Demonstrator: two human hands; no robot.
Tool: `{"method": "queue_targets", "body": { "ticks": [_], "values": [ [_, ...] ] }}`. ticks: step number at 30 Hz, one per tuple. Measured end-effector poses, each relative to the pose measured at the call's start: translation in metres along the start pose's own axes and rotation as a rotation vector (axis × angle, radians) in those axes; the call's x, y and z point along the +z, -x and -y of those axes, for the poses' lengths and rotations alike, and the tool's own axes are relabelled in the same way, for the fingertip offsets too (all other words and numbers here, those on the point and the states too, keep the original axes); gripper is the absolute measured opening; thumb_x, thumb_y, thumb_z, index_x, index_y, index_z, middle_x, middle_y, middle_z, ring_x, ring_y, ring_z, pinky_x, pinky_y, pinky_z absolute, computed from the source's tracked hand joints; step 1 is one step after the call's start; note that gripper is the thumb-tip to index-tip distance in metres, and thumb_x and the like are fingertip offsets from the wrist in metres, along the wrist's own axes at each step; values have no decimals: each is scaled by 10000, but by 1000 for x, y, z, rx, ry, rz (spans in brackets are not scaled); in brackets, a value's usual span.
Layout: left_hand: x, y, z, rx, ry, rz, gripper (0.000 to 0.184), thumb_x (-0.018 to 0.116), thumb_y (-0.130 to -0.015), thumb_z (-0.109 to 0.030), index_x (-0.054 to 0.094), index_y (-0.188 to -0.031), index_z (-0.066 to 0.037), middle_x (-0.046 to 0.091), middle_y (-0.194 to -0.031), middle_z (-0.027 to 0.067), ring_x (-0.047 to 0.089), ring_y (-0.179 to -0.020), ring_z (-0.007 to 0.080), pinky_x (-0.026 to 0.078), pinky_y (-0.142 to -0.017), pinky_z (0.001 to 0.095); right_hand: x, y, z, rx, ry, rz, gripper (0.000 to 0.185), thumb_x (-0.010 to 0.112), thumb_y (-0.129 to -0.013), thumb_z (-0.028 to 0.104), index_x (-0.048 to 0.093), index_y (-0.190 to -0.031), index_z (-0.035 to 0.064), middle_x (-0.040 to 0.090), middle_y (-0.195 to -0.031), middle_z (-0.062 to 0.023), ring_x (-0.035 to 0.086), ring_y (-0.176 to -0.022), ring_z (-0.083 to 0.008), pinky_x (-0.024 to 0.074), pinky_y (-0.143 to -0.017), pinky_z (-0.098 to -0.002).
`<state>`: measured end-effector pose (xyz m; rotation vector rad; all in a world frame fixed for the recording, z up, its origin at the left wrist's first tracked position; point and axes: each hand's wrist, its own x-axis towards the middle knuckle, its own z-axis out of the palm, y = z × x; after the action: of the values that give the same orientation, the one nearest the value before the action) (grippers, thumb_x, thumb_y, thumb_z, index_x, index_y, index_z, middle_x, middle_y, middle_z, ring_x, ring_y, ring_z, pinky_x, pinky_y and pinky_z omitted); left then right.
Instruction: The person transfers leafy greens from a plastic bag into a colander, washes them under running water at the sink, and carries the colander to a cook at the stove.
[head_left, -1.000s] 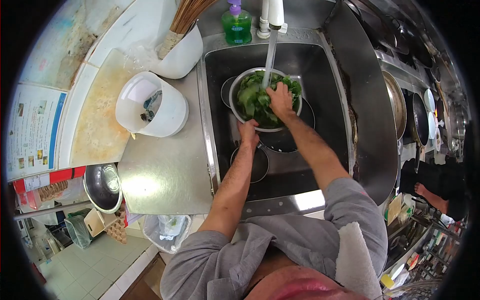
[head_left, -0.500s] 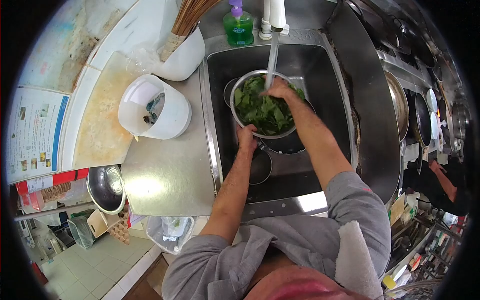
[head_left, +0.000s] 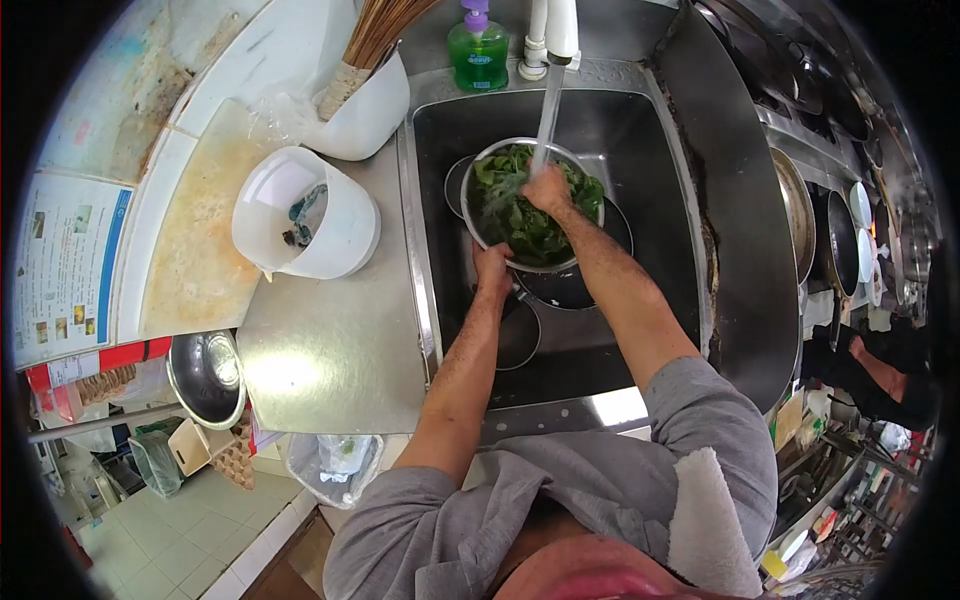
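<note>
Leafy greens (head_left: 515,218) fill a round metal bowl (head_left: 467,205) in the sink, with water around the leaves. My left hand (head_left: 491,268) grips the bowl's near-left rim, thumb on top and the other fingers mostly hidden below. My right hand (head_left: 547,190) is curled down into the greens, its fingertips hidden among the leaves. A stream of water (head_left: 549,112) falls from the white faucet (head_left: 563,30) beside my right hand into the bowl. Dark round pans (head_left: 520,340) lie in the sink under and around the bowl.
A metal sink (head_left: 660,250) surrounds the bowl. On the left counter stands a white bucket (head_left: 350,235) near a white container (head_left: 385,115) holding a bundled-stick brush (head_left: 372,45). A green soap bottle (head_left: 478,58) stands behind the sink. Pans (head_left: 843,240) line the right; another person's arm (head_left: 880,372) shows there.
My right hand has drawn in from stretched fingers to a curled grip in the greens, and the leaves have shifted. The left hand still holds the rim.
</note>
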<state>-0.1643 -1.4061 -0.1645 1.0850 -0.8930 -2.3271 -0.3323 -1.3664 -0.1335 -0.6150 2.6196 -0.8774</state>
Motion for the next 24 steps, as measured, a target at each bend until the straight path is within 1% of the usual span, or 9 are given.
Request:
{"method": "queue_targets", "body": {
  "ticks": [1,5,9,12,14,16,19,22,24],
  "values": [
    [1,-4,1,-3,1,7,553,445,-567,132,463,-1088,-52,500,-934,77,496,-811,234,437,-643,338,-6,7,1,-125,-29,-76,382,692,-615,122,581,-966,22,519,-1053,-203,511,-1005,-351,439,-839,-416],
    [1,-15,-4,-22,41,-51,590,453,-560,120,462,-1117,-74,496,-953,68,482,-846,241,437,-672,355,-29,33,5,-337,-169,-221,350,719,-601,107,581,-908,6,477,-890,-159,472,-938,-366,405,-821,-430],
    [12,-4,-26,-10,58,-139,682,420,-530,161,434,-1170,-76,500,-997,57,498,-869,245,428,-694,301,-30,74,-18,-354,-148,-293,399,726,-614,121,536,-949,18,443,-931,-163,450,-966,-377,397,-831,-440],
    [5,-12,-18,-20,25,-138,676,420,-524,160,441,-1157,-78,509,-1001,57,500,-865,240,428,-691,297,-24,95,-23,-218,25,-211,424,703,-632,87,484,-991,32,405,-963,-177,433,-972,-391,393,-823,-456],
    [3,-8,-8,12,34,-87,648,429,-538,146,453,-1145,-80,505,-989,61,492,-863,234,429,-687,312,-18,90,-31,-349,130,-88,433,674,-641,50,460,-1018,35,380,-988,-198,421,-976,-401,394,-823,-453],
    [-2,-3,6,43,36,-41,619,438,-552,132,464,-1132,-81,500,-978,65,485,-860,228,429,-682,326,-11,67,-25,-372,106,-122,375,637,-638,-2,467,-970,24,387,-971,-203,417,-963,-416,386,-815,-465],
    [2,-4,20,-45,41,-53,538,450,-558,131,482,-1058,-63,516,-902,64,506,-799,227,442,-677,334,2,45,-4,-209,-62,-326,333,614,-623,-32,473,-920,21,395,-952,-209,421,-936,-426,385,-781,-482],
    [13,-11,8,46,136,-19,530,454,-558,126,482,-1054,-61,512,-891,60,503,-794,227,439,-673,327,5,51,-4,-284,-133,-397,311,598,-614,-45,490,-898,20,407,-937,-208,436,-897,-426,386,-735,-490],
    [16,-16,-7,61,118,-78,568,437,-543,139,467,-1075,-58,520,-938,50,493,-789,204,406,-620,286,0,63,-16,-455,14,-347,292,609,-621,-23,514,-893,15,408,-934,-200,452,-866,-409,391,-727,-493]
  ]
}}
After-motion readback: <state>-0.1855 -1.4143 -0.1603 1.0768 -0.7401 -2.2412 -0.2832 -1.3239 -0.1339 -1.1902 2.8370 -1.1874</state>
